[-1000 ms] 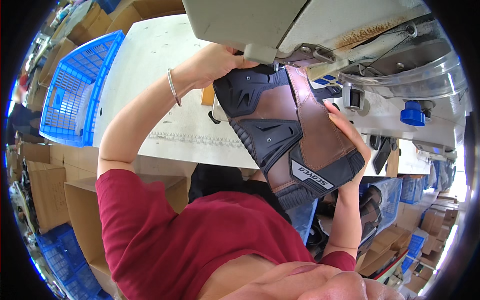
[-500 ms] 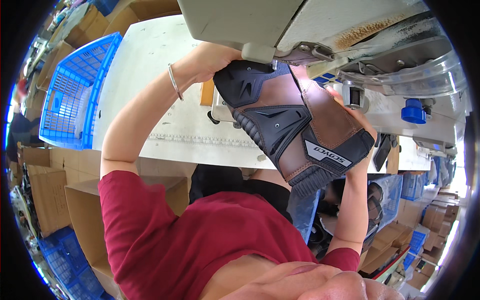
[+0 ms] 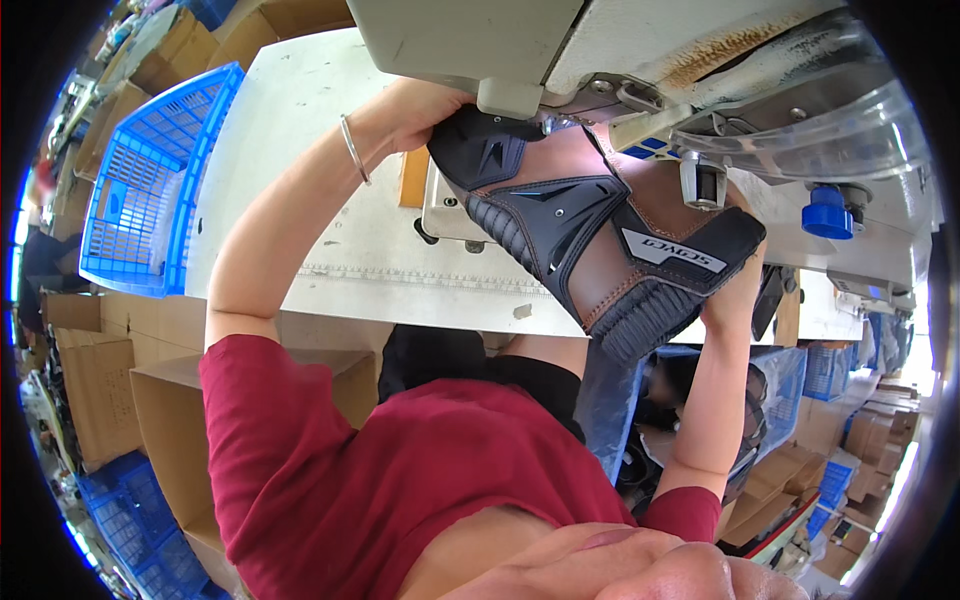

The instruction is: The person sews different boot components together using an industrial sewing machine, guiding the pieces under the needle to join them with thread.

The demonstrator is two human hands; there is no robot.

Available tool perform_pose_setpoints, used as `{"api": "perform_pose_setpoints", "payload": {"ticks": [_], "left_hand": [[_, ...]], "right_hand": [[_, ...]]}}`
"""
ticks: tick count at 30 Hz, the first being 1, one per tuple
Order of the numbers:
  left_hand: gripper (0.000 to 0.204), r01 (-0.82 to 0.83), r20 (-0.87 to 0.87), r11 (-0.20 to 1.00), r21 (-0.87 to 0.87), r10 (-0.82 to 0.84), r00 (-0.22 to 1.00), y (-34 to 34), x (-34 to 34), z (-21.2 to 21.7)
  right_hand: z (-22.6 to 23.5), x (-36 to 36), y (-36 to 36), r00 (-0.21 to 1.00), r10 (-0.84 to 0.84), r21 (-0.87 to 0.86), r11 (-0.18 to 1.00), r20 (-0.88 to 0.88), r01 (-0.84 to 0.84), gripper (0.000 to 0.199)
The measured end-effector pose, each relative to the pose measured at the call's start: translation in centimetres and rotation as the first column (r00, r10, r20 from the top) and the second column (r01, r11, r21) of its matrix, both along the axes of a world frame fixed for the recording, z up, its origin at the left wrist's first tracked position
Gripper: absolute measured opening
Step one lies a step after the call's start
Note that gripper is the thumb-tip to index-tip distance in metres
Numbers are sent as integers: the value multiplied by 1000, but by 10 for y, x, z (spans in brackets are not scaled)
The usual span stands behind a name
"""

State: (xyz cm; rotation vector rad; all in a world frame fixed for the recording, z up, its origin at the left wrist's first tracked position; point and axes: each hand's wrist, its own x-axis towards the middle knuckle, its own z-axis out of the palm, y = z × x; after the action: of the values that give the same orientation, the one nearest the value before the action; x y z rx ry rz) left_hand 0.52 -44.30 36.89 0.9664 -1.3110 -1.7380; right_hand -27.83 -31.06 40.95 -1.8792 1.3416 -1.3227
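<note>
A brown and black boot upper [image 3: 560,215] lies tilted beneath the head of a sewing machine [image 3: 465,55], with ribbed black padding along its lower edge. Light from the machine falls on its brown panel. My left hand [image 3: 425,108] is closed on the upper's black far-left end, its fingertips partly hidden by the upper and the machine. At the other end, my right hand [image 3: 741,290] grips the upper from behind, near the black cuff with a white label; most of its fingers are hidden.
A white worktable [image 3: 290,210] with a ruler strip [image 3: 420,279] along its front edge holds a blue plastic basket [image 3: 135,215] at its left. Cardboard boxes [image 3: 165,420] stand below. A bin of dark pieces [image 3: 690,410] sits by my right arm. A blue knob [image 3: 828,213] juts from the machine.
The cuff end of the boot upper has swung right and slightly upward, my right hand moving along with it. My left hand has shifted only a little at the other end.
</note>
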Motion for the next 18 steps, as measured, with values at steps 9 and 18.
{"api": "perform_pose_setpoints", "payload": {"ticks": [9,18], "left_hand": [[26,-31,-57,996,89,36,998,7,-4,-7],[27,-221,-312,975,16,215,926,59,-20,-33]], "right_hand": [[14,71,79,643,-380,-542,838,-665,-65,30],[-50,-18,23,951,-253,-487,863,-180,137,40]]}}
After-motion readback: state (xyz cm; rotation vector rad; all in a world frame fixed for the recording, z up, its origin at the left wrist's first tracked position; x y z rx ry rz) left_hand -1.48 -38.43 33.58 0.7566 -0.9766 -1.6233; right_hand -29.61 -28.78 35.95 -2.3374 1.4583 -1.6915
